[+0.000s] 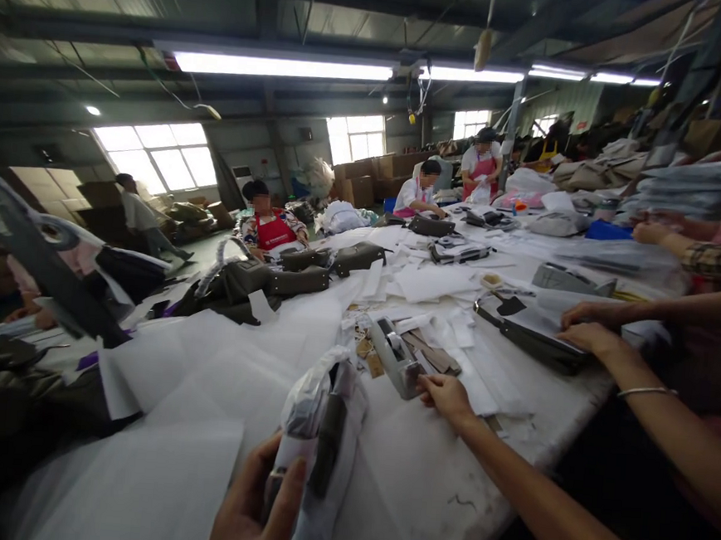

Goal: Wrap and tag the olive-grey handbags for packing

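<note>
My left hand (pixel 254 507) is at the bottom centre, closed round a bundle (pixel 316 433): a dark item wrapped in white paper and clear plastic, held upright above the table. My right hand (pixel 447 396) reaches out over the white table (pixel 418 491). Its fingers are curled against the near end of a grey tape dispenser (pixel 395 352). Small tags and strips of paper lie around the dispenser.
White wrapping sheets (pixel 215 367) cover the table's left part, with dark olive bags (pixel 272 280) beyond them. A co-worker's hands (pixel 586 329) at the right rest on a flat bag. More workers sit further along the table. The table edge runs along the right.
</note>
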The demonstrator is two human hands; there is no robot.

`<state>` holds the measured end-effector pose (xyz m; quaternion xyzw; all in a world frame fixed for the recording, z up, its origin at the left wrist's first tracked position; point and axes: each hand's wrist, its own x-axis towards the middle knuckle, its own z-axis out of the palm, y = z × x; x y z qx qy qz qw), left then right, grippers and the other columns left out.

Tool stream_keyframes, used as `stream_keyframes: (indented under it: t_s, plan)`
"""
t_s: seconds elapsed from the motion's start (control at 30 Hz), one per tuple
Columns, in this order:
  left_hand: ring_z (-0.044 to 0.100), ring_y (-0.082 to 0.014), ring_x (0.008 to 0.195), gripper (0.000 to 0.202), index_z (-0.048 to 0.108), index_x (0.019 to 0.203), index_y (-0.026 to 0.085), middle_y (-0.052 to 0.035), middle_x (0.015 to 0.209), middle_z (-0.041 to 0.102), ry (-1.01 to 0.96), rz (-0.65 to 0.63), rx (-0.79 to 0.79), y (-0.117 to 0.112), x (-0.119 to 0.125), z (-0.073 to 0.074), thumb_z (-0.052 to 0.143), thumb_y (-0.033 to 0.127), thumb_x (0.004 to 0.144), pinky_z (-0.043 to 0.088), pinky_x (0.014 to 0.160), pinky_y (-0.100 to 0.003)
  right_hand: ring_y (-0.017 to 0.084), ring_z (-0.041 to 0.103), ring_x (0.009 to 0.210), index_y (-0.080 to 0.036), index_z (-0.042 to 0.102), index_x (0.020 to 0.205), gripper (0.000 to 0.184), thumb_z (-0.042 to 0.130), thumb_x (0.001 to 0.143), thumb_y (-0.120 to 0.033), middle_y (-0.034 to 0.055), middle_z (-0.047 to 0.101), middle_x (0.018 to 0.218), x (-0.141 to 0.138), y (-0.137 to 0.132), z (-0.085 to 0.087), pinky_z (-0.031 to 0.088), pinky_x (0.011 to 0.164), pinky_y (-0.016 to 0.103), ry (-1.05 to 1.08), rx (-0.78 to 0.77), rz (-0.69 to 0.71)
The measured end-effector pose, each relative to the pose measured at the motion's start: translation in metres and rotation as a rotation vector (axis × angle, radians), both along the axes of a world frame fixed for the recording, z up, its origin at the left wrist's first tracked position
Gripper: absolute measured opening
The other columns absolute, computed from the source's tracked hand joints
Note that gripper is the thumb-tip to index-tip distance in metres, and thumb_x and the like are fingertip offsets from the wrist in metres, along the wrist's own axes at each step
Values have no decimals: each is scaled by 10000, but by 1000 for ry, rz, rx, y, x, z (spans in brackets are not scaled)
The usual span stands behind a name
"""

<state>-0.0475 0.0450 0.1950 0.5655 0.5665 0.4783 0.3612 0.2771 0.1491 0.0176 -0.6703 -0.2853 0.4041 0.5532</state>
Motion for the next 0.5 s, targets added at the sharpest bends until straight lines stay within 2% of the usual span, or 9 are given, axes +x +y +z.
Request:
stream_keyframes:
  t_s: [0.13,0.23,0.37,0.5]
  plan:
    - [666,-263,1029,548,656,1121,221,-52,1115,726,-8,-36,-32,0,-1,1,653,649,778,494,930,-318,149,620,468,-149,717,687,196,720,772,-325,56,716,637,2,-15,3,506,454,230,-74,26,-7]
    - [657,-274,1039,532,657,1116,212,-63,1122,721,-45,-45,-22,-1,2,1,664,627,783,482,956,-346,154,621,513,-162,753,743,235,733,747,-396,54,728,680,-4,-33,16,516,508,239,-166,114,6]
    - [674,-274,954,504,671,1095,190,-75,1054,731,-118,-45,13,1,7,1,681,587,786,516,904,-368,163,650,622,-192,781,891,317,726,767,-478,49,750,795,-27,-58,55,551,650,259,-266,291,89]
    - [674,-250,935,453,652,1117,188,-69,1040,725,-100,-89,23,5,9,-4,667,536,827,523,858,-336,172,676,651,-192,774,930,260,701,856,-431,40,729,708,-66,-83,111,569,693,269,-330,507,290]
